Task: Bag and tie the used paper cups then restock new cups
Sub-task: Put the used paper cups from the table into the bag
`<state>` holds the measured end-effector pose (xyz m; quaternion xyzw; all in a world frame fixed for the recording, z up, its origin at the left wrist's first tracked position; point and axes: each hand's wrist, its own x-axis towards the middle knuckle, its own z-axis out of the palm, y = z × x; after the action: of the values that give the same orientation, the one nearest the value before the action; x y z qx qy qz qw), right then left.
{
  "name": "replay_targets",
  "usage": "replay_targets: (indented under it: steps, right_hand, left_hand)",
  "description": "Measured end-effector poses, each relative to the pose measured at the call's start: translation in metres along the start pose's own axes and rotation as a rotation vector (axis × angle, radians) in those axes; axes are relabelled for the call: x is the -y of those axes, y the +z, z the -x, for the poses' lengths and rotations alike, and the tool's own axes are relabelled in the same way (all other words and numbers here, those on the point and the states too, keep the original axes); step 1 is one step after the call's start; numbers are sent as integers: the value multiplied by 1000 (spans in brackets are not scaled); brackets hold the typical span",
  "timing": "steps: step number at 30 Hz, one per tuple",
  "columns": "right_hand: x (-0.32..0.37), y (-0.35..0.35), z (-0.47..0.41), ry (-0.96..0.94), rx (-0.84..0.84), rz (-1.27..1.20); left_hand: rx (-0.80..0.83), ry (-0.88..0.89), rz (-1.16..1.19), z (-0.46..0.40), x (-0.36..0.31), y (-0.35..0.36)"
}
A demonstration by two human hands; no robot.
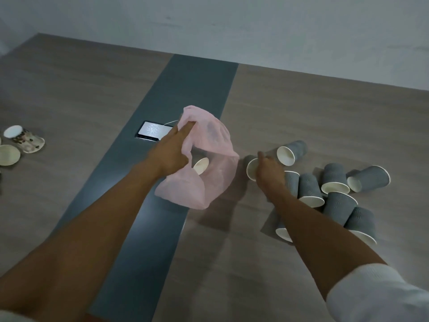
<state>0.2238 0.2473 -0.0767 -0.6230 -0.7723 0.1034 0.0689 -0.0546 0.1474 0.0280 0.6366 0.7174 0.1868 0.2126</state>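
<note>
A thin pink plastic bag (209, 159) hangs above the table's dark centre strip. My left hand (171, 149) grips its upper edge and holds the mouth open toward the right. One cup (200, 165) shows inside the bag. My right hand (269, 170) grips a grey paper cup (251, 169) lying on its side, just right of the bag. Several more grey cups (334, 184) lie tumbled on the wood to the right, some under my right forearm.
A metal socket plate (152, 131) sits in the dark strip (185, 89) behind my left hand. At the far left edge lie patterned and white cups (25, 141). A pale wall runs along the table's far edge.
</note>
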Motion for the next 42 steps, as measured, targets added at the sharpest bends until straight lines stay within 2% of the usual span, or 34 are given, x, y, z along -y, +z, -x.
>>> replay_targets:
  steps: [2,3,5,7,10,13,17,21,23,25,28,30,33,35,37,38,40,42]
  right_hand:
    - [13,-8,0,234,-174,-375]
    - [21,-13,2,303,-203,-618]
    - [37,-20,4,319,-47,-1050]
    - [55,-22,8,241,247,-1183]
    - [91,-13,10,145,523,-1174]
    - [124,-2,6,128,646,-1288]
    - [121,8,3,194,482,-1184]
    - [118,20,9,232,586,-1241]
    - [131,26,11,246,495,-1221]
    - [147,34,9,223,341,-1095]
    - [163,41,8,102,191,-768]
    - [167,43,4,42,163,-648]
    - [170,40,3,-24,209,-589]
    - [161,39,9,73,104,-616]
    - [143,41,18,289,-57,-619]
    - [132,44,21,410,-79,-628]
    - [117,55,21,582,64,-740]
    - [109,62,16,592,244,-893]
  left_hand:
    - [-12,-46,-38,-2,0,-3]
    - [-9,-67,-60,-2,-1,-3]
    - [16,-87,-125,-1,-2,-4]
    - [36,-87,-139,0,-2,-6]
    - [49,-69,-89,3,2,-7]
    - [47,-63,-103,9,10,-6]
    - [18,-91,-55,12,20,-5]
    - [26,-83,4,14,27,-1]
    - [41,-89,-4,15,27,1]
    - [41,-77,-7,15,26,1]
    - [20,-68,-13,13,28,-3]
    - [22,-88,-14,10,29,-7]
    - [28,-102,22,7,31,-10]
    - [14,-115,38,6,35,-10]
    - [4,-105,46,6,40,-9]
    - [-2,-101,53,7,41,-8]
    - [-7,-108,63,8,44,-6]
    - [-7,-114,78,9,46,-4]
